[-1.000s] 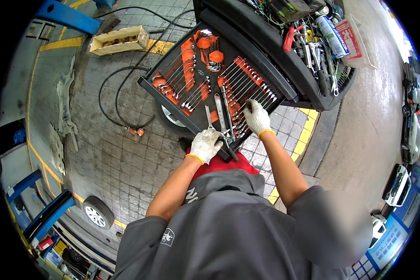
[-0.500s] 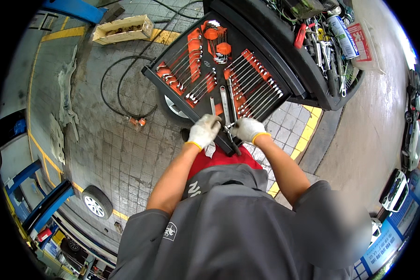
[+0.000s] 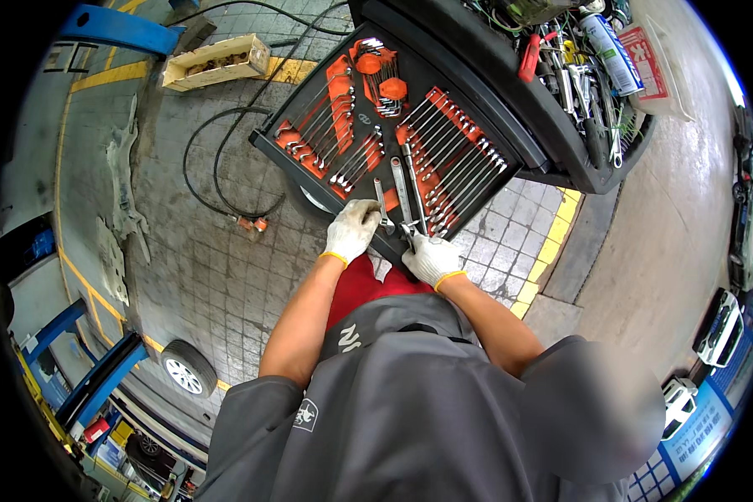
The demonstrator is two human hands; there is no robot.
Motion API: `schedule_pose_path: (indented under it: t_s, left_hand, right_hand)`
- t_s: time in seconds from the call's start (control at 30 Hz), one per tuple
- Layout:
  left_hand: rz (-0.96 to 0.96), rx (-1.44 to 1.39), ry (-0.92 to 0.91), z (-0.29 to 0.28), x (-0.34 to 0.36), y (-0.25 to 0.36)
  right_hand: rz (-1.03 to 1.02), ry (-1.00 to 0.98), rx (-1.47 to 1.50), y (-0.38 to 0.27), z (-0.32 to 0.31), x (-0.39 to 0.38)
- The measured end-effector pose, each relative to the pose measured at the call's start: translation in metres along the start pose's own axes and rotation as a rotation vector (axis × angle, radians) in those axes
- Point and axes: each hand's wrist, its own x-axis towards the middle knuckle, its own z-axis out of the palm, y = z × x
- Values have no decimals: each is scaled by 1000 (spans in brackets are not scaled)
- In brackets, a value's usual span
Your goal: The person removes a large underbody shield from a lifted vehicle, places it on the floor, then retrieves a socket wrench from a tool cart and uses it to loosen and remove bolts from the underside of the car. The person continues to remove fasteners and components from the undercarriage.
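Note:
A pulled-out black drawer [image 3: 368, 188] holds combination wrenches [image 3: 453, 171] in orange racks [image 3: 340, 105] and hex key sets [image 3: 381, 75]. Adjustable wrenches lie near its front corner, a larger one [image 3: 401, 188] and a smaller one [image 3: 380, 197]. My left hand [image 3: 353, 227], in a white knit glove, is closed at the drawer's front edge beside the smaller wrench; whatever its fingers hold is hidden. My right hand [image 3: 432, 258], gloved alike, is curled at the front corner, by the jaw end of the larger wrench. Its fingertips cover what they grip.
The black tool cart [image 3: 510, 109] carries a top tray of mixed tools, with red-handled pliers [image 3: 530, 57] and a spray can [image 3: 612, 54]. On the tiled floor lie a black hose [image 3: 215, 159], a wooden box [image 3: 217, 64] and a wheel [image 3: 187, 368].
My right hand has moved down and slightly left to the drawer's front corner. The dark tool end that jutted over that corner no longer shows. My left hand has shifted slightly left.

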Motion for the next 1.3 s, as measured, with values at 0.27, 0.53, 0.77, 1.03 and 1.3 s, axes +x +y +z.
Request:
schedule_pose_path:
  t_s: [0.27,0.53,0.77,1.03,1.3]
  left_hand:
    - [-181,-184,-9,-14,4,18]
    - [-159,-129,357,-3,6,-3]
    - [-212,-127,325,-14,-6,-12]
    - [-188,-176,330,-19,2,-9]
    - [-85,-36,386,-12,2,-15]
  right_hand:
    - [126,-107,288,-30,-39,0]
    - [-255,199,-116,-31,14,57]
    - [-158,392,60,-84,-78,154]
    - [172,329,130,-114,-172,348]
    - [329,174,524,-115,-172,414]
